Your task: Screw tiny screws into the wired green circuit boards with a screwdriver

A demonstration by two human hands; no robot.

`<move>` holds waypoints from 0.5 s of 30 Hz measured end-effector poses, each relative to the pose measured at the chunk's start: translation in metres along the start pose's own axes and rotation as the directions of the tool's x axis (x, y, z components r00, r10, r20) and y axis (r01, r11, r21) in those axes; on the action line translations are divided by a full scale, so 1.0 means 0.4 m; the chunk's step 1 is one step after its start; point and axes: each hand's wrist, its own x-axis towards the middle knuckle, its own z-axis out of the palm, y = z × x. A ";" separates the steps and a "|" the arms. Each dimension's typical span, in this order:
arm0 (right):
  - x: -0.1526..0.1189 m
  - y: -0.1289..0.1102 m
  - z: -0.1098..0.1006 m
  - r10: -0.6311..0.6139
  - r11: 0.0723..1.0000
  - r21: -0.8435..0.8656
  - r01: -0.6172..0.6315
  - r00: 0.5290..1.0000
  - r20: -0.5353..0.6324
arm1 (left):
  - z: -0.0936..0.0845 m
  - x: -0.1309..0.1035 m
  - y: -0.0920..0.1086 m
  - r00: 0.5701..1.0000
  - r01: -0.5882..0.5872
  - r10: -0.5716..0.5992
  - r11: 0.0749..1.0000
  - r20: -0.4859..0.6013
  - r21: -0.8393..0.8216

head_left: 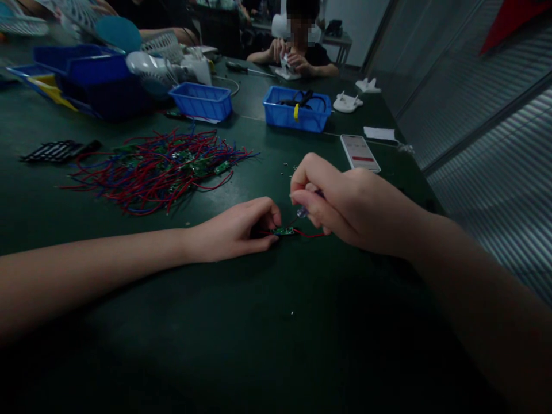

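Note:
My left hand rests on the dark green table, its thumb and fingers closed on one end of a small green circuit board. Red wire runs out from the board's right side beneath my other hand. My right hand is wrapped around a screwdriver with a clear purplish handle; its thin shaft slants down toward the board. Whether the tip touches the board I cannot tell. Beyond my left hand lies a tangled heap of circuit boards with red and blue wires. Several tiny screws lie scattered past my right hand.
Two small blue bins stand farther back, the right one holding black cable. A phone lies near the right edge, close to white plastic parts. Larger blue bins and fan parts crowd the back left. Across the table another person handles a white part.

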 end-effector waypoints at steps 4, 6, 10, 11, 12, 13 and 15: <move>-0.003 0.023 0.004 -0.043 0.984 0.176 0.032 0.997 0.058 | -0.004 0.000 0.005 1.000 -0.001 0.001 1.000 0.011 0.021; -0.002 0.020 0.022 -0.043 0.973 0.227 0.038 0.999 0.018 | -0.005 -0.001 0.007 1.000 -0.003 0.002 0.999 0.016 0.038; 0.001 -0.025 0.064 0.059 0.998 -0.001 -0.060 0.976 -0.211 | -0.003 -0.002 -0.003 1.000 -0.010 0.010 0.999 0.006 0.031; 0.002 -0.039 0.070 0.042 0.997 -0.053 -0.055 0.973 -0.226 | -0.001 -0.002 -0.007 1.000 -0.017 0.016 1.000 0.011 0.023; 0.002 -0.051 0.073 0.030 0.996 -0.079 -0.047 0.977 -0.213 | 0.000 -0.002 -0.010 1.000 -0.022 0.022 1.000 0.017 0.017; 0.002 -0.062 0.072 0.027 0.995 -0.086 -0.043 0.984 -0.174 | 0.001 -0.002 -0.014 0.999 -0.026 0.026 1.000 0.023 0.016; 0.001 -0.076 0.062 -0.004 0.996 -0.088 -0.006 0.993 -0.118 | 0.003 -0.003 -0.018 0.999 -0.038 0.037 0.999 0.022 0.025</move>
